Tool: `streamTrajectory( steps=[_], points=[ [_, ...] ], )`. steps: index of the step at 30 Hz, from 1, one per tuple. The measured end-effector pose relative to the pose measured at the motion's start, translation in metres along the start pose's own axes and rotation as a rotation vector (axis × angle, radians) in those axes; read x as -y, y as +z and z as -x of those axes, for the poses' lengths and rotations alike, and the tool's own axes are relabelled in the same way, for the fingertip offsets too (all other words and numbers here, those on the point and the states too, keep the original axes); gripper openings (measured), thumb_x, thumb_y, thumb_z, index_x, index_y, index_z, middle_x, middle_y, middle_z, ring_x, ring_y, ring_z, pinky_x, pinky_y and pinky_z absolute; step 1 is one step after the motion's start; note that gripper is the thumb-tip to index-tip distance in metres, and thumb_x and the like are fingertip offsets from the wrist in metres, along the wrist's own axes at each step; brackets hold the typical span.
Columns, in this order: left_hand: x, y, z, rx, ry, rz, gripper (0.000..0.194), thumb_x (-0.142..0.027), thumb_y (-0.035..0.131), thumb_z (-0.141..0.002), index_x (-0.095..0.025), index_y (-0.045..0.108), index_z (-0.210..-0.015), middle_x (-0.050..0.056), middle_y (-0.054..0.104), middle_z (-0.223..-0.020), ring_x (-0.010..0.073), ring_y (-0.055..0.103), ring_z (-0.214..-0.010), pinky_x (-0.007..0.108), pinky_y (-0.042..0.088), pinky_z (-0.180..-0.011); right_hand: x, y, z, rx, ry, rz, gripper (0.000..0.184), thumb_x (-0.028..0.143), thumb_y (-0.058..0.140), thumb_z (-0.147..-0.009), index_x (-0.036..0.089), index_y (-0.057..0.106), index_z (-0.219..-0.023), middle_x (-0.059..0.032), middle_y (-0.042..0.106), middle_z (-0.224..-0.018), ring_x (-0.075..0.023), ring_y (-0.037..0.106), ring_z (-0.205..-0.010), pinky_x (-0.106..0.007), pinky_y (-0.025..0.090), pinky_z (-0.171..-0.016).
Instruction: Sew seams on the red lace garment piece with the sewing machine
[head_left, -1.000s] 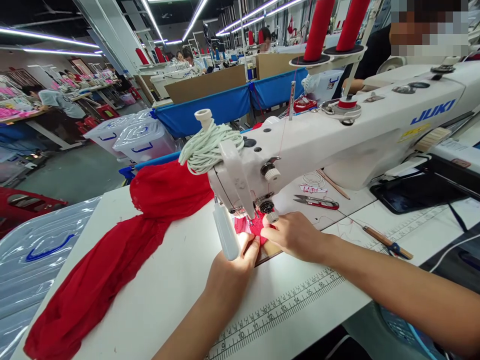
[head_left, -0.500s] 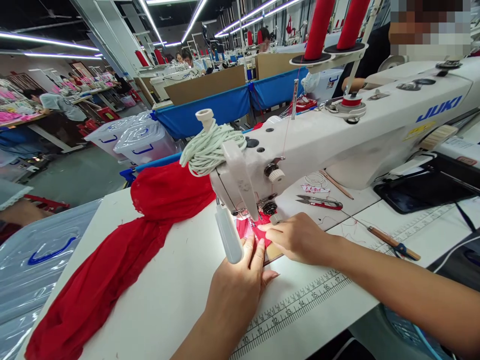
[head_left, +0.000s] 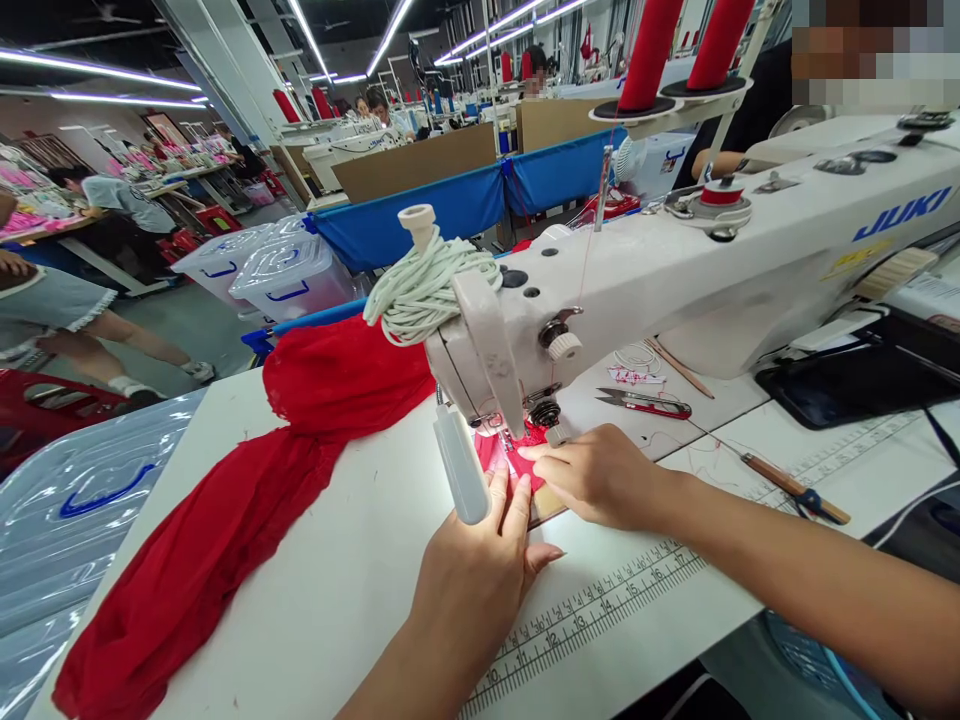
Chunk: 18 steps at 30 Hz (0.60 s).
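My left hand (head_left: 476, 560) lies with its fingers stretched flat on a small piece of red fabric (head_left: 531, 478) under the needle area of the white sewing machine (head_left: 637, 270). Its thumb points out to the right. At the fabric's right edge, the curled fingers of my right hand (head_left: 600, 475) grip it, thumb hidden. A grey lamp (head_left: 461, 468) hangs by the needle and lights the cloth. A long red cloth (head_left: 225, 530) trails over the left of the table, passing behind the machine head.
Thread snips (head_left: 645, 403), a wooden-handled tool (head_left: 795, 487) and a black tray (head_left: 840, 375) lie to the right. A printed ruler (head_left: 577, 630) runs along the table's front. Red thread cones (head_left: 651, 55) stand above. A plastic box (head_left: 90, 520) is at left; a person passes beyond it.
My view has shifted slightly, so the machine sits a little farther right. Both hands keep nearly the same place on the fabric. At the left, the person's legs have come into view.
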<state>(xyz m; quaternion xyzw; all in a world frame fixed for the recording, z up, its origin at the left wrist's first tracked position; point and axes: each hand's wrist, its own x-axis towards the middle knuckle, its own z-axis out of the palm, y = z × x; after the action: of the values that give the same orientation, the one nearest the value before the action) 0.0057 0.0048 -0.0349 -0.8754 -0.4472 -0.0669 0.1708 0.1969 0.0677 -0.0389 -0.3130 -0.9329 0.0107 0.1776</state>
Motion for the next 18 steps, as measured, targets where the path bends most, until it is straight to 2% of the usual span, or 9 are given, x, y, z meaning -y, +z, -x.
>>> streamTrajectory(
  steps=[7,12,18],
  points=[
    [-0.0003,0.0004,-0.0017,-0.019,0.000,-0.002,0.062,-0.050,0.023,-0.095,-0.009,0.064,-0.117,0.020,0.065,-0.117,0.0286,0.070,-0.085,0.030,0.054,-0.043,-0.0005,-0.0010,-0.0014,-0.008,-0.005,0.036,0.015,0.009,0.045,-0.080,0.018,0.051,-0.070,0.0005,0.056,-0.061,-0.0105,0.034,-0.048,-0.028,0.013,-0.047],
    [0.0007,0.0026,-0.0014,-0.013,0.004,-0.019,0.061,-0.048,0.022,-0.096,-0.009,0.062,-0.119,0.019,0.064,-0.120,0.0285,0.068,-0.095,0.030,0.058,-0.053,-0.0024,0.0005,-0.0024,0.007,-0.001,0.073,0.016,0.010,0.044,-0.079,0.017,0.052,-0.068,0.0006,0.051,-0.057,-0.0101,0.029,-0.047,-0.028,0.013,-0.046],
    [0.0004,0.0046,-0.0017,-0.036,0.004,-0.021,0.059,-0.048,0.024,-0.097,-0.008,0.062,-0.119,0.018,0.064,-0.121,0.0285,0.064,-0.106,0.032,0.059,-0.066,-0.0049,0.0027,-0.0040,-0.061,-0.021,0.085,0.020,0.011,0.040,-0.082,0.016,0.054,-0.068,0.0009,0.050,-0.054,-0.0097,0.021,-0.045,-0.028,0.011,-0.047]
  ],
)
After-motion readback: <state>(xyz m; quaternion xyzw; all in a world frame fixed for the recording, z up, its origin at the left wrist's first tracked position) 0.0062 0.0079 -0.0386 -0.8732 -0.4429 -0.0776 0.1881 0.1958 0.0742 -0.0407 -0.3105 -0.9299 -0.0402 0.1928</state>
